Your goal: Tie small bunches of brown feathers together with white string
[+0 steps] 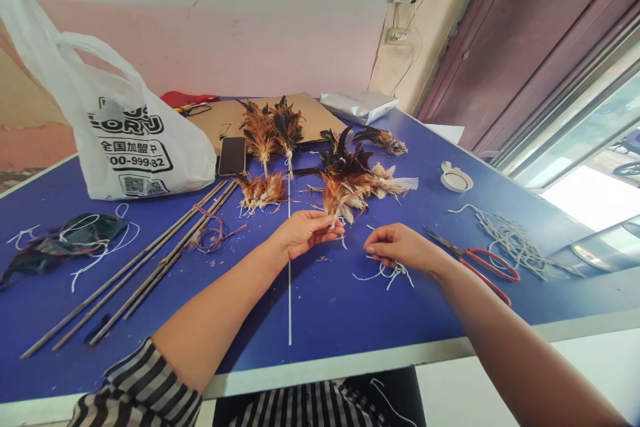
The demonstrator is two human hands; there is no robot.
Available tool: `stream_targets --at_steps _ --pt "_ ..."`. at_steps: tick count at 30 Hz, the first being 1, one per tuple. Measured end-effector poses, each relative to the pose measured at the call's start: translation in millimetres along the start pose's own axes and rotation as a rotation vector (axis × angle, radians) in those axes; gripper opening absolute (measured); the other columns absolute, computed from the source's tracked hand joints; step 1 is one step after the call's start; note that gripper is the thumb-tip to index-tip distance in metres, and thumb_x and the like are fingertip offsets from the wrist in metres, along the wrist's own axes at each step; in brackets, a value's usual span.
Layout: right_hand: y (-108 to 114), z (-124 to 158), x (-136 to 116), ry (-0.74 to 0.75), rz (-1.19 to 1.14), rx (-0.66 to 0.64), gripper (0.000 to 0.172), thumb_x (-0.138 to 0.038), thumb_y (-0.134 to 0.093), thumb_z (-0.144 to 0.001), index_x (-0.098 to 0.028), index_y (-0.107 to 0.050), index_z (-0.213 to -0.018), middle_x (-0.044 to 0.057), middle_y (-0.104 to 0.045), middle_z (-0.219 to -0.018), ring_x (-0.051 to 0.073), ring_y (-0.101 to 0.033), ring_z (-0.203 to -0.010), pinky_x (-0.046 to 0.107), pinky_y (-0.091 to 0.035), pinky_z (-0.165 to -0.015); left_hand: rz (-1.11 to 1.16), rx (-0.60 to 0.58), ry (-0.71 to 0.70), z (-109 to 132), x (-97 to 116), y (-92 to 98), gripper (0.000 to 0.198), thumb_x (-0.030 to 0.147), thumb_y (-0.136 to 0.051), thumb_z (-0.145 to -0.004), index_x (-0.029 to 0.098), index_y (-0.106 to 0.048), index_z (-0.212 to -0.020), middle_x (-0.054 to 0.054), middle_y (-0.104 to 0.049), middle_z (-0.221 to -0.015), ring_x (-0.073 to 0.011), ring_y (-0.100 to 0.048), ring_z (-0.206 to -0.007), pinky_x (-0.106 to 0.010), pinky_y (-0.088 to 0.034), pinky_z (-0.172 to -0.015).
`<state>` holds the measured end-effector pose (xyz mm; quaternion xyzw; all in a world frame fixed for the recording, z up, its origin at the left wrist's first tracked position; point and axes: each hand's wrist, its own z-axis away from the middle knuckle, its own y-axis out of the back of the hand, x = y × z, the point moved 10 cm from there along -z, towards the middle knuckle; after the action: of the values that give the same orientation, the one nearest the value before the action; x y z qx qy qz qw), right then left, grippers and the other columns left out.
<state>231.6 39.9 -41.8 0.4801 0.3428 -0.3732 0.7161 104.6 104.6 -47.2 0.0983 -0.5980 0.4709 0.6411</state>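
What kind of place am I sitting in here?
Probably a small craft workspace, though it could be a room at home: the blue table holds bunches of feathers, red-handled scissors and a loose tangle of string.

On the table [360, 320], sticks [163, 263] lie left of the feathers [350, 183], scissors [461, 253] right, cardboard [320, 117] behind
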Motion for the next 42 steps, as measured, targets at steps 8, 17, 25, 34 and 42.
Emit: stream_targets --at_steps 8,17,25,34,42 --pt "75.1 24.3 -13.4 0.020 0.349 0.472 0.024 -0.031 -0.057 -0.064 -0.019 -0.065 -0.083 0.003 -0.064 -0.076 0.013 -0.054 -0.059 0.023 -0.041 -0.053 0.035 -0.054 0.029 2.8 8.6 2.4 0.008 0.012 -0.059 -0.072 0.007 -0.063 -0.078 -0.009 -0.067 -0.078 -0.0118 -0.063 -0.070 -0.019 -0.052 -0.064" --pt "-29.5 -27.6 -59.9 0.101 -0.403 -0.179 0.034 -0.033 -0.064 -0.066 -0.018 -0.055 -0.096 0.002 -0.060 -0.075 0.008 -0.053 -0.051 0.019 -0.040 -0.041 0.028 -0.119 0.038 7.8 13.9 -6.5 0.010 0.011 -0.056 -0.075 0.007 -0.063 -0.079 -0.008 -0.066 -0.075 -0.0097 -0.063 -0.066 -0.017 -0.051 -0.061" --pt "8.3 -51.3 -61.9 0.236 -0.214 0.124 0.025 -0.039 -0.061 -0.067 -0.014 -0.059 -0.070 -0.006 -0.044 -0.045 0.004 -0.033 -0.038 0.019 -0.025 -0.038 -0.049 0.057 0.018 -3.7 17.9 29.9 0.013 0.014 -0.060 -0.072 0.008 -0.064 -0.082 -0.012 -0.065 -0.092 -0.0115 -0.063 -0.068 -0.017 -0.051 -0.057" --pt "10.0 -37.4 -76.2 0.334 0.123 0.280 0.021 -0.034 -0.056 -0.068 -0.015 -0.065 -0.069 -0.002 -0.052 -0.053 0.007 -0.038 -0.046 0.021 -0.028 -0.045 0.022 0.036 0.086 -3.3 1.1 15.9 0.010 0.011 -0.058 -0.072 0.008 -0.063 -0.081 -0.011 -0.066 -0.086 -0.0104 -0.063 -0.065 -0.015 -0.051 -0.055" --pt "16.6 -33.1 -76.1 0.366 0.198 0.363 0.018 -0.030 -0.054 -0.068 -0.016 -0.066 -0.071 -0.001 -0.056 -0.056 0.009 -0.042 -0.050 0.021 -0.032 -0.047 0.059 0.066 0.126 -2.0 -8.5 13.3 0.005 0.009 -0.058 -0.072 0.007 -0.061 -0.076 -0.009 -0.066 -0.072 -0.0121 -0.064 -0.065 -0.016 -0.051 -0.056"
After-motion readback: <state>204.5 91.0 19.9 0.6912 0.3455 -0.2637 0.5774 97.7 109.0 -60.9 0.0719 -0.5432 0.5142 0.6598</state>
